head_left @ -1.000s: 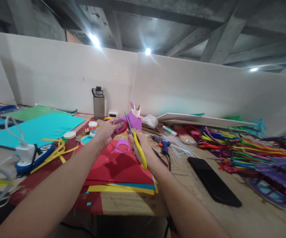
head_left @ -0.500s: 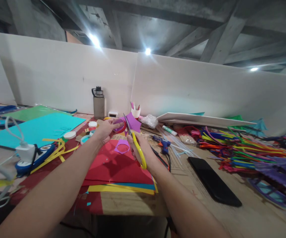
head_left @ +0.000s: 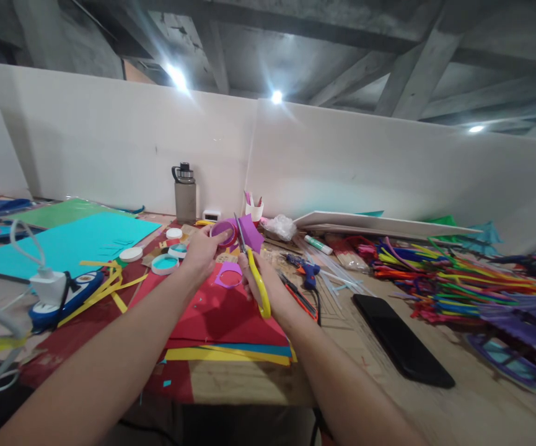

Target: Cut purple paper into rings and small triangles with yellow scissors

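Note:
My left hand (head_left: pixel 204 251) is closed on a piece of purple paper (head_left: pixel 251 233) and a round red-rimmed ring (head_left: pixel 235 234) lying against it. The thumb rests across the ring. In my right hand (head_left: pixel 268 272) is a pair of scissors with yellow handles (head_left: pixel 263 291), blades pointing up beside the ring at the purple paper. Whether the blades are biting into the paper is hard to make out. Below both hands, a purple scrap (head_left: pixel 232 267) with a round hole lies on a stack of red sheets (head_left: pixel 230 322), with blue and yellow sheets underneath.
Small tubs (head_left: pixel 164 265) and yellow strips (head_left: pixel 109 286) lie left, near a blue power strip (head_left: pixel 88 291). A bottle (head_left: pixel 184 201) stands behind. On the right are a glue gun (head_left: pixel 310 272), a phone (head_left: pixel 400 341) and many coloured pipe cleaners (head_left: pixel 453 279).
My left hand has shifted slightly right, with the ring and purple paper turning a little. The tubs beside it show more fully. The scissors in my right hand have barely moved.

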{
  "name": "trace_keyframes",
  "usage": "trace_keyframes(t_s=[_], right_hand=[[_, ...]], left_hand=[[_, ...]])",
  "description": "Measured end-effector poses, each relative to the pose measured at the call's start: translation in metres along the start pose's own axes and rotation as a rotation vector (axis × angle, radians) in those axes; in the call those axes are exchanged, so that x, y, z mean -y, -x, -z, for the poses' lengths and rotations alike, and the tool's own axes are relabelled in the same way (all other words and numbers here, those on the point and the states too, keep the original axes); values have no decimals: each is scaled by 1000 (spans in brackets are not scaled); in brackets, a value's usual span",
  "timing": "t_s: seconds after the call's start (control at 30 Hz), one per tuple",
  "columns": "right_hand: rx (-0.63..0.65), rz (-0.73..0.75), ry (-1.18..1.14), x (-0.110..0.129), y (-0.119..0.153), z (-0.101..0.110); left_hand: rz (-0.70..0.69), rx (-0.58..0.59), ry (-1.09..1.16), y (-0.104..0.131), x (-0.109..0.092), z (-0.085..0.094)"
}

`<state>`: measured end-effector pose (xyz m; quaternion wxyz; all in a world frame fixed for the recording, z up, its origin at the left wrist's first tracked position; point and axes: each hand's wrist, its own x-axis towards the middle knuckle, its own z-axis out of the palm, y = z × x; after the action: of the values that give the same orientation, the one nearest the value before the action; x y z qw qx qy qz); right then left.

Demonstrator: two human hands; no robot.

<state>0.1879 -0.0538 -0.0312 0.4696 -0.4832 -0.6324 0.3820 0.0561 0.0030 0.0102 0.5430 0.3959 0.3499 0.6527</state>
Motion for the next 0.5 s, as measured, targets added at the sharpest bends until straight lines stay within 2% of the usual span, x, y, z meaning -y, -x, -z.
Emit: trace_keyframes(t_s=[0.23,0.37,0.5], right_hand=[[99,-84,-149,5,4,-1],[110,-100,-173,14,8,0],[105,-100,-173,18,9,0]], left_hand=[[-228,-37,-195,-2,5,5],[-248,-64,-211,-3,2,6],[-203,-12,-203,-4,-1,6]])
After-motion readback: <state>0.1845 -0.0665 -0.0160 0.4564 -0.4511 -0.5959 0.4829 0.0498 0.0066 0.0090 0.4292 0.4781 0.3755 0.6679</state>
